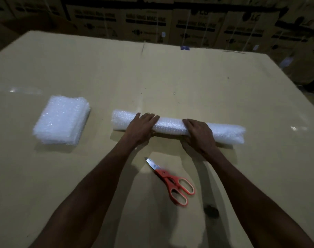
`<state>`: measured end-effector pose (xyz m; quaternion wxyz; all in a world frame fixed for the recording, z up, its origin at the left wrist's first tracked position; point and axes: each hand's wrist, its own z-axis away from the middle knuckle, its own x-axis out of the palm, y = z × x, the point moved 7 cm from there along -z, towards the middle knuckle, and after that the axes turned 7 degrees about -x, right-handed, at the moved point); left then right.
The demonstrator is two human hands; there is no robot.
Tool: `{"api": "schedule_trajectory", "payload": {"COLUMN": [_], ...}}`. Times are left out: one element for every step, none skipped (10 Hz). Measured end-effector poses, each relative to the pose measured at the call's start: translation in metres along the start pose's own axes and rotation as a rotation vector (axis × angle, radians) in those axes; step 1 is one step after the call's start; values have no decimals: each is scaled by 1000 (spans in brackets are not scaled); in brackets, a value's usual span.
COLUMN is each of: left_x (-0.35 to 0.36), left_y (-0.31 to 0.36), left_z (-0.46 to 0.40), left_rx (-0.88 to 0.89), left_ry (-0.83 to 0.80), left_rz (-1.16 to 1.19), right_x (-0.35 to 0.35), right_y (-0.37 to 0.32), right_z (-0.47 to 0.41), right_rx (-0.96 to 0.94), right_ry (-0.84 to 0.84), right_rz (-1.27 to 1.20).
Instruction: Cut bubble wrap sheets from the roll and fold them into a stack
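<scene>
My left hand [141, 127] and my right hand [199, 135] both lie on top of the bubble wrap roll [172, 127], fingers [149, 117] stretched nearly straight across it and pressing down, not curled round it. The roll sits under my palms on the cardboard-covered desk [170, 74], its long axis running left to right, the right end slightly nearer to me; its ends stick out past each hand. The stack of folded sheets [62, 120] lies well apart to the left. The orange-handled scissors [172, 181] rest near me, between my forearms, blades closed and pointing away toward the roll.
</scene>
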<state>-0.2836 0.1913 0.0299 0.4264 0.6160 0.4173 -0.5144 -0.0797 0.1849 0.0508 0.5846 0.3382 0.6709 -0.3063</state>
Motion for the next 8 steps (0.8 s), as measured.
{"api": "schedule_trajectory", "payload": {"left_x": [-5,-3,6,16,23,26,21,11], "left_y": [-22,-39,-51,-56,-58,-57,-57,-58], "left_z": [-17,-31,-42,-49,-48,-44,-43,-41], "left_rx": [-65,-107,-98,-81,-83,-97,-75,-94], "left_ry": [12,27,44,74,135,126,128,133], "left_rz": [1,-17,-49,-44,3,-9,-27,-13], "right_x": [4,12,24,34,44,46,43,34], "right_y": [4,9,15,19,19,19,20,22], "right_z": [-37,-64,-81,-88,-88,-86,-87,-85], "right_rx": [-39,-42,-42,-14,-2,13,-6,9], "right_ry": [12,25,46,73,76,74,99,104], "right_rz": [-3,-21,-21,-13,-15,-14,-14,-18]}}
